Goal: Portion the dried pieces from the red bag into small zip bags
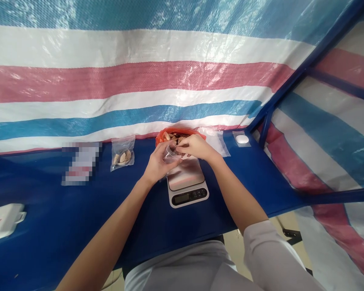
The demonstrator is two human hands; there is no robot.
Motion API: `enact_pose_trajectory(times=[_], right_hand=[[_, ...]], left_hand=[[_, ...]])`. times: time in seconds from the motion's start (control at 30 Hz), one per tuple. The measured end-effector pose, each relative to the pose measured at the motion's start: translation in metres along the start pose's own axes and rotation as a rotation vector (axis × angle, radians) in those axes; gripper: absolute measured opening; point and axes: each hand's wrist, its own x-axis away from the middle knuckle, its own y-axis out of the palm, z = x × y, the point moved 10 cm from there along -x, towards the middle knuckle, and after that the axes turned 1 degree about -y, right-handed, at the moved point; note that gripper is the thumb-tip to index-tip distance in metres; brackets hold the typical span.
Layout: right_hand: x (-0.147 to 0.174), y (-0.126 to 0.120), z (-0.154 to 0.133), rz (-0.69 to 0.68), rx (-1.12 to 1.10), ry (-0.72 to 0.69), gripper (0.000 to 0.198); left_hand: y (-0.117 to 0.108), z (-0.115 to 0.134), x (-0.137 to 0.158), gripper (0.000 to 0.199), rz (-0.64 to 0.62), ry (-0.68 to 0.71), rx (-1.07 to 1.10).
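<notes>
cup (170, 152) sits inside the left grip (157, 162)

Clear plastic cup (171, 155), held up, looks tilted; open orange-red bag (159, 138) just behind, brown pieces (172, 137) inside

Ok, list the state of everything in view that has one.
Clear plastic cup: held by left hand
Red plastic bag: open, holding brown pieces
Digital scale: display unreadable
Left clear bag: holding pale pieces, unclear if sealed
Clear bag beyond right hand: lying flat
Power strip: no plug visible
</notes>
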Motion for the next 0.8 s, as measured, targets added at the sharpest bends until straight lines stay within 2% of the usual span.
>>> enact_pose_trajectory(times=[0.2, 0.4, 0.57, 0.8], right_hand=[[-0.005, -0.003, -0.004, 0.009, 0.133, -0.027, 0.028], [-0.007, -0.001, -0.004, -0.011, 0.156, -0.024, 0.026], [-0.007, -0.005, 0.000, -0.009, 0.143, -0.002, 0.024], [-0.006, -0.007, 0.005, -0.025, 0.101, 0.045, 0.024]], left_hand=[[0.007, -0.001, -0.007, 0.098, -0.078, -0.095, 0.037], [0.012, -0.001, -0.008, 0.094, -0.109, -0.087, -0.049], [0.018, 0.001, -0.007, 0.103, -0.123, -0.050, -0.164], [0.016, 0.000, -0.009, 0.087, -0.046, -0.051, -0.182]])
